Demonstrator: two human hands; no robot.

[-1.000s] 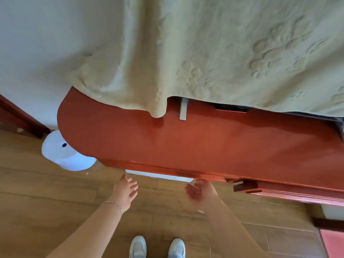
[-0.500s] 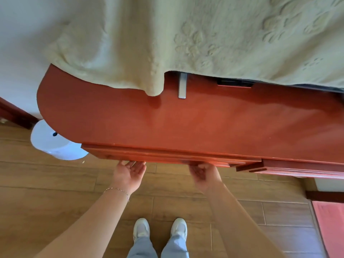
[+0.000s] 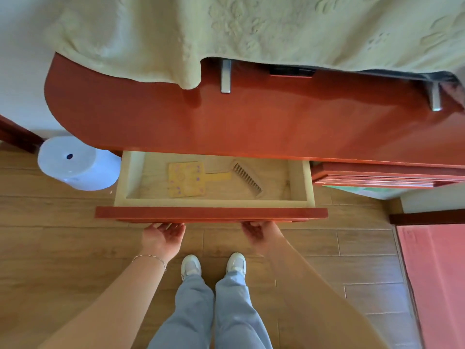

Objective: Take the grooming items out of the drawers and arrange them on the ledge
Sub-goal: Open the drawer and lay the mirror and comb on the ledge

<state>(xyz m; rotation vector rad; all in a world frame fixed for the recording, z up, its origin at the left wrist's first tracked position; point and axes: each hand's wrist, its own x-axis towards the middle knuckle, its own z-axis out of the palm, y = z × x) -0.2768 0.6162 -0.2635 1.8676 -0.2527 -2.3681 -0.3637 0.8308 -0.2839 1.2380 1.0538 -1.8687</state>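
Drawer (image 3: 211, 201) pulled out under the red ledge (image 3: 251, 127), both hands hooked under its front panel from below. Left hand (image 3: 161, 239) palm up, fingers curled up against the underside of the panel, left of centre; right hand (image 3: 259, 235) likewise, right of centre. Fingertips hidden behind the panel, so how firmly either grips cannot be told.

Inside, on the pale drawer floor: a yellow brush (image 3: 187, 178), flat, with a square head patterned in purple and a short handle pointing right; and a brown comb (image 3: 246, 176), lying just beside that handle's end, whether touching or not unclear. Comb's long axis diagonal, far-left to near-right, teeth facing near-left.

Both items beyond the front panel and above the hands, so reachable only by letting go, rising over the panel and coming down into the drawer. Brush head almost straight ahead of the left hand; comb almost straight ahead of the right hand, its near end closest to that hand. Judged so: left for the brush, right for the comb, with no crossing of arms. Ledge directly above the drawer's rear part, partly draped by a cream blanket (image 3: 251, 34) at the back, bare red surface nearer.
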